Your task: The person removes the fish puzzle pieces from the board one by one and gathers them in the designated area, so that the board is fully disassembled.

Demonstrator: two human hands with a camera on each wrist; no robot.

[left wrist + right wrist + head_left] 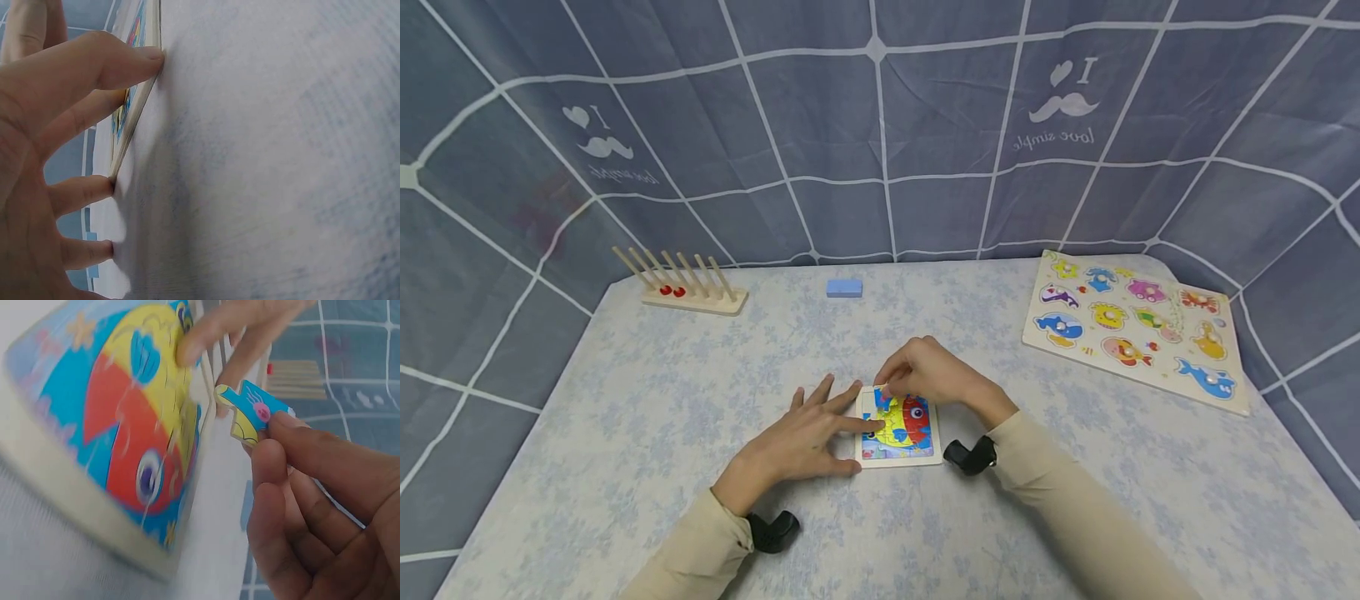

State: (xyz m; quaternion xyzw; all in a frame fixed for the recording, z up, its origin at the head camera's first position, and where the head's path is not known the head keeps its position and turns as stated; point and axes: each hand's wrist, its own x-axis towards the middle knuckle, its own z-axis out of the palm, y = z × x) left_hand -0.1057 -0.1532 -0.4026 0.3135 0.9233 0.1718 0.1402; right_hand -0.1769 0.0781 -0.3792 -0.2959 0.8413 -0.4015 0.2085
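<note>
A small framed jigsaw puzzle (pixel 917 450) with a red and yellow fish lies flat on the table. My right hand (pixel 927 372) is over its far edge. Between thumb and forefinger it pinches a puzzle piece (pixel 259 411), blue and yellow with a pink jellyfish, which is lifted off the board in the right wrist view. My left hand (pixel 808 437) is spread at the puzzle's left side. Its thumb (pixel 134 62) touches the wooden frame's edge, and the index finger rests on the picture. The left fingers are mostly straight.
A peg stand (pixel 696 302) with wooden rods and red beads stands at the back left. A blue block (pixel 844 288) lies at the back middle. To the right is a large sea-animal knob puzzle board (pixel 1097 354). A grid-patterned curtain (pixel 835 125) hangs behind the table.
</note>
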